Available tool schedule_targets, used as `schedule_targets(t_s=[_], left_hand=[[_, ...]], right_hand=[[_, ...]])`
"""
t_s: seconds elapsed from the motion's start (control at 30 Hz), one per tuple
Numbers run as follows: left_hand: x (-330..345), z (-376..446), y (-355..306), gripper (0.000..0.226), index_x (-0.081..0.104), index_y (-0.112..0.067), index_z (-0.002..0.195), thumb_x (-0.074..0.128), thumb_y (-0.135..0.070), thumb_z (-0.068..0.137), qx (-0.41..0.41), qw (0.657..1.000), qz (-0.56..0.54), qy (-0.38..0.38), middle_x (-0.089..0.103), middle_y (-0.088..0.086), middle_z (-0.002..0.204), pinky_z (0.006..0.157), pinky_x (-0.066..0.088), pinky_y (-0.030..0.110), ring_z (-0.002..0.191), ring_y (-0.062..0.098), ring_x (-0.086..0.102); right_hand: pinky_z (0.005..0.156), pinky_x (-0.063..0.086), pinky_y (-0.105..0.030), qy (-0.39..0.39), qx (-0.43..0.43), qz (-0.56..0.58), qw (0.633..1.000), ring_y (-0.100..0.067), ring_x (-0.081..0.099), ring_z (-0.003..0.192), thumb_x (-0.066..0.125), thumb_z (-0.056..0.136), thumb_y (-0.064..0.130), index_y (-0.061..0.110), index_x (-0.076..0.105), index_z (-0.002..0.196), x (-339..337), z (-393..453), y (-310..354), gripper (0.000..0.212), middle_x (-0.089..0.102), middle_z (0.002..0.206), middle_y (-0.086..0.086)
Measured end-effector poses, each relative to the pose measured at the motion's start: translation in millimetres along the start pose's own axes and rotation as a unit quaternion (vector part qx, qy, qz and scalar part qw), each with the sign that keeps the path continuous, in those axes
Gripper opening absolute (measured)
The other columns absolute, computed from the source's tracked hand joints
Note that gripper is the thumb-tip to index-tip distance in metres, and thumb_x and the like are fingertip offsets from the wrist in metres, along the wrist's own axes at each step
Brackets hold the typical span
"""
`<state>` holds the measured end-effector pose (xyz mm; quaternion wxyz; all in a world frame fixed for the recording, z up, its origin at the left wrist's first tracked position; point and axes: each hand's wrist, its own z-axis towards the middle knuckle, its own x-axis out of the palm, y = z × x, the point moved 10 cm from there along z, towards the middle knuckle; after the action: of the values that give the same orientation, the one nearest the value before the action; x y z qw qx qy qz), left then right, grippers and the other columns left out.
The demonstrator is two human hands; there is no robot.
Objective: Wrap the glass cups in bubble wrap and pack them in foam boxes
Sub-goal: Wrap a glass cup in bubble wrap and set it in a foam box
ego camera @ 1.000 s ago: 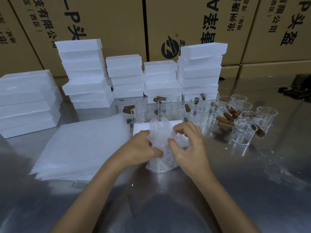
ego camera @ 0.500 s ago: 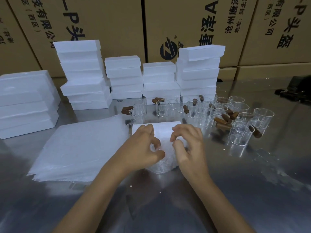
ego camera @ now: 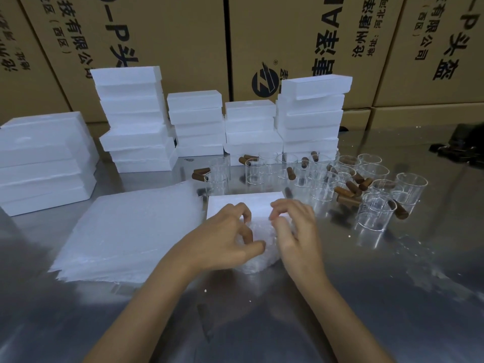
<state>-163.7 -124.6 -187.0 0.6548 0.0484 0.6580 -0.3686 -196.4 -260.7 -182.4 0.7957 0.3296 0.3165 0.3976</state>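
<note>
Foam boxes (ego camera: 44, 163) are standing in stacks along the back of the metal table (ego camera: 392, 297), closed and out of the working area but near enough to draw from. Nearer, the pile of bubble wrap sheets (ego camera: 125, 231) is lying flat just beside the left hand (ego camera: 225, 242), handy for the next sheet. That hand is curling its fingers and thumb round the wrapped bundle (ego camera: 258, 263), steadying it against the tabletop. The right hand (ego camera: 296, 231) is pinching the loose wrap at the top, probably tucking it in, though the cup inside is too veiled to make out. A single foam box (ego camera: 246, 203) is waiting just behind the bundle, likely to receive it. Unwrapped glass cups (ego camera: 377, 210) with brown handles are crowding the right side.
</note>
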Motion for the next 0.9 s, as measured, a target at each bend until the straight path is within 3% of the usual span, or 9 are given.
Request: schedule_targets(t_s=[0.07,0.17,0.3,0.37,0.47,0.53,0.63,0.73,0.9], left_hand=[[6,0,4,0.067,0.073,-0.027,0.073,0.042,-0.086,0.070,-0.033,0.999,-0.001,0.013,0.041,-0.027,0.114,0.085,0.042,0.021,0.104,-0.011,0.044],[8,0,-2,0.057,0.070,-0.025,0.070,0.059,-0.080,0.065,-0.023,0.999,0.040,0.015,0.044,-0.028,0.117,0.082,0.046,0.023,0.098,-0.006,0.050],[-30,-2,5,0.042,0.062,-0.021,0.067,0.072,-0.061,0.058,-0.027,0.997,-0.055,-0.054,0.060,-0.014,0.098,0.075,0.046,0.023,0.081,0.003,0.056],[-67,-5,17,0.045,0.054,-0.028,0.083,0.069,-0.062,0.057,-0.032,0.985,-0.103,-0.138,0.061,-0.010,0.092,0.071,0.045,0.019,0.080,0.006,0.055],[-100,0,29,0.048,0.043,-0.045,0.105,0.068,-0.058,0.067,-0.017,0.975,-0.083,-0.204,0.056,-0.020,0.107,0.076,0.044,0.016,0.097,-0.003,0.052],[-94,16,33,0.048,0.045,-0.046,0.117,0.070,-0.049,0.077,-0.005,0.983,-0.060,-0.175,0.056,-0.013,0.119,0.086,0.045,0.023,0.109,0.006,0.051],[-61,36,43,0.047,0.049,-0.040,0.127,0.072,-0.036,0.086,-0.010,0.996,-0.033,-0.087,0.055,-0.008,0.132,0.101,0.039,0.031,0.124,0.015,0.047],[-33,41,55,0.048,0.048,-0.038,0.134,0.069,-0.037,0.090,-0.024,0.999,-0.007,-0.020,0.050,-0.010,0.141,0.102,0.033,0.025,0.129,0.011,0.043],[-24,42,58,0.048,0.043,-0.040,0.138,0.064,-0.037,0.094,-0.026,1.000,0.002,0.007,0.044,-0.012,0.147,0.112,0.032,0.033,0.134,0.015,0.039]], right_hand=[[0.079,0.036,-0.007,-0.039,0.032,0.037,0.998,-0.007,0.051,0.108,0.048,0.081,0.021,0.030,0.059,0.083,-12,3,-9,0.015,0.063,0.099,0.020],[0.085,0.033,-0.008,-0.052,0.092,0.068,0.992,0.001,0.048,0.112,0.044,0.083,0.029,0.033,0.064,0.090,-17,7,-28,0.022,0.061,0.103,0.025],[0.106,0.038,-0.032,-0.032,0.177,0.106,0.978,-0.011,0.049,0.124,0.035,0.085,0.034,0.031,0.070,0.100,-13,11,-56,0.038,0.063,0.115,0.020],[0.111,0.038,-0.043,-0.003,0.172,0.076,0.982,-0.017,0.050,0.125,0.040,0.085,0.029,0.030,0.069,0.106,-9,12,-58,0.036,0.062,0.115,0.017],[0.110,0.037,-0.044,0.056,0.142,-0.014,0.988,-0.015,0.047,0.124,0.057,0.088,0.014,0.033,0.067,0.111,3,12,-57,0.031,0.053,0.120,0.026],[0.109,0.031,-0.035,0.089,0.122,-0.099,0.984,-0.015,0.045,0.125,0.063,0.085,0.020,0.040,0.065,0.108,9,10,-58,0.031,0.052,0.132,0.022],[0.093,0.021,-0.026,0.121,0.105,-0.180,0.970,-0.010,0.036,0.131,0.065,0.082,0.031,0.037,0.063,0.104,15,8,-58,0.023,0.050,0.138,0.020],[0.088,0.025,-0.030,0.119,0.102,-0.197,0.968,-0.011,0.042,0.125,0.064,0.081,0.035,0.034,0.055,0.097,15,8,-58,0.019,0.056,0.124,0.019],[0.082,0.026,-0.031,0.104,0.105,-0.198,0.969,-0.011,0.047,0.114,0.064,0.079,0.037,0.031,0.051,0.089,14,9,-55,0.018,0.055,0.102,0.018]])
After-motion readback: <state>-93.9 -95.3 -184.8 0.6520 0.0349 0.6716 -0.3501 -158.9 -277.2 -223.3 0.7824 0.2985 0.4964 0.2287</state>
